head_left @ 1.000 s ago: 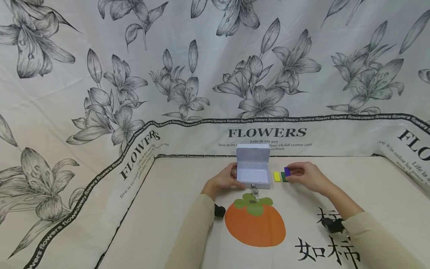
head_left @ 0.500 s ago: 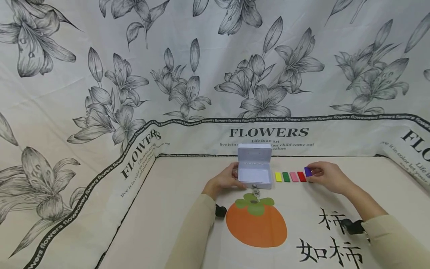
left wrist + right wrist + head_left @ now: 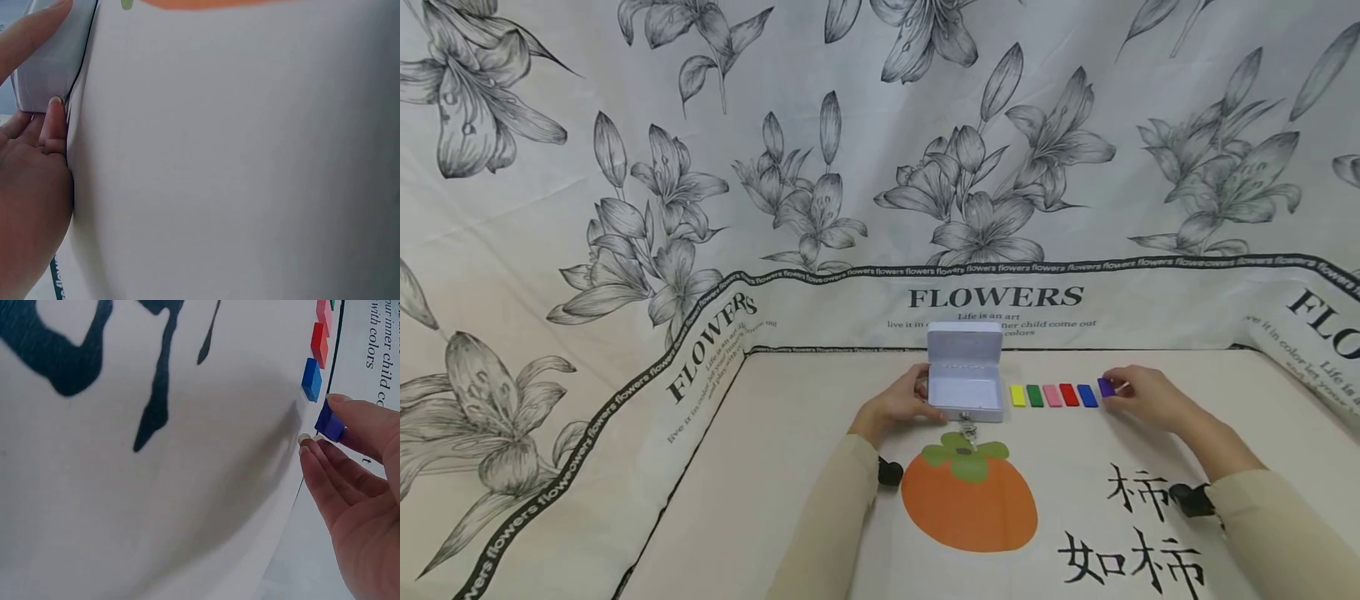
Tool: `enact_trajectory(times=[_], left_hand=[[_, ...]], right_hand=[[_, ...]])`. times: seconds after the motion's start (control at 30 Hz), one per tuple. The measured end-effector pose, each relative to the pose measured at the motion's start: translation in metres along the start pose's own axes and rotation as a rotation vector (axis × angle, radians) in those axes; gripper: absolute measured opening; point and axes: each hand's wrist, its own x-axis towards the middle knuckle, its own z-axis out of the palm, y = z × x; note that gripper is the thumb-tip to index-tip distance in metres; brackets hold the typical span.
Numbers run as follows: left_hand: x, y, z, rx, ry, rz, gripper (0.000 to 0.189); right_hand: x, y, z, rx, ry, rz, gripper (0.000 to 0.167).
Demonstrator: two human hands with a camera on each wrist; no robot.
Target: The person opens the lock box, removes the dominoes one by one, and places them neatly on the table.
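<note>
In the head view, my right hand [image 3: 1150, 397] pinches a purple block [image 3: 1107, 387] between thumb and fingers at the right end of a row of small flat blocks. From left to right the row holds a yellow block [image 3: 1018, 395], a green block [image 3: 1035, 395], a pink block [image 3: 1052, 395], a red block [image 3: 1070, 395] and a blue block [image 3: 1087, 395]. My left hand [image 3: 898, 400] grips the left side of a small white hinged box [image 3: 966, 390], thumb toward its front. The box's lid stands raised, its inside bare.
Small metal keys [image 3: 969, 432] hang from the box's front. The pale tablecloth bears a printed orange persimmon [image 3: 970, 500] and black characters [image 3: 1131, 558]. Behind the box rises a flower-printed curtain [image 3: 820, 308]. Black wrist cameras sit by both sleeves.
My right hand has moved right along the row with the purple block, uncovering the pink, red and blue blocks. The left hand keeps its grip on the box.
</note>
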Motion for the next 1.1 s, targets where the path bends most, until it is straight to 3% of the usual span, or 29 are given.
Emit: enact_trajectory(times=[0.23,0.5,0.83,1.1], left_hand=[[0.001,0.0,-0.002,0.009,0.003,0.007,0.103],[0.001,-0.001,-0.002,0.02,0.007,-0.003,0.103],[-0.001,-0.001,-0.001,0.023,0.011,-0.02,0.105],[0.002,0.001,-0.002,0.01,0.023,0.006,0.105]], right_hand=[[0.007,0.009,0.008,-0.027,0.005,0.005,0.043],[0.01,0.009,0.005,-0.022,-0.063,0.02,0.044],[0.012,0.012,0.005,-0.031,-0.074,0.013,0.044],[0.007,0.014,0.003,-0.022,-0.031,0.014,0.059]])
